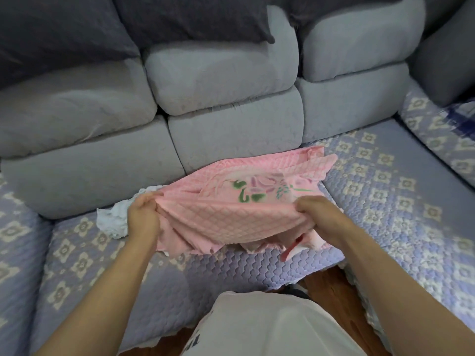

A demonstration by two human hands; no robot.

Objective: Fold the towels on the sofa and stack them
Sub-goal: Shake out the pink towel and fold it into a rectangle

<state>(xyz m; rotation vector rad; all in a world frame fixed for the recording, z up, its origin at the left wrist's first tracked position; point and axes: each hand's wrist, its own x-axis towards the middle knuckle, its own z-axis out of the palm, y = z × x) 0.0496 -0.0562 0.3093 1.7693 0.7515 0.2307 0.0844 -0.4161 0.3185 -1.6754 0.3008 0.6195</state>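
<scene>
The left hand [140, 214] pinches the near left edge of the pink towel [231, 201], with its fingers curled tight around the cloth. The right hand [314, 214] grips the near right edge the same way. Between the 2 hands the edge is lifted up and pulled fairly straight. The far part of the towel lies on the sofa seat [372, 196], close to the gray back cushions [231, 124]. It has a green and purple flower print.

A white towel [113, 219] sits crumpled just to the left, partly under the pink one. More cloth is bunched below the raised edge.

I think the fold could go crooked, because the far corners look rumpled. The pink towel could also drag the white one along.
</scene>
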